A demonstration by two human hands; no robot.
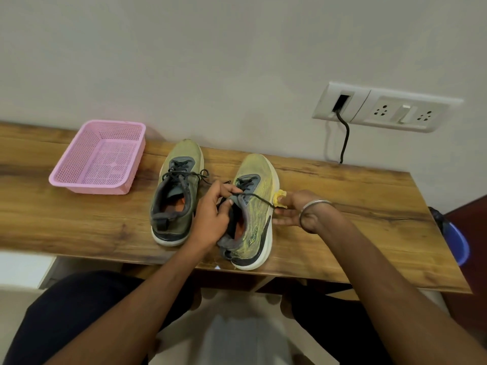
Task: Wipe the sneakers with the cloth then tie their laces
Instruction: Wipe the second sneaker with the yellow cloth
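Two sneakers (176, 191) sit mid-frame on a wooden table (342, 206). The left hand (210, 214) pinches the right sneaker's (255, 206) lace (259, 199); the right hand (292, 212) holds its other end and a yellow cloth (279, 198). Pink basket (98, 156) upper left.

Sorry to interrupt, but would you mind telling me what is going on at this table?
A person is tying sneaker laces. The left hand pinches a black lace above the right sneaker, and the right hand pulls its other end taut while also holding a yellow cloth. The left sneaker stands beside it, its laces loose. A pink basket sits at the left of the table.
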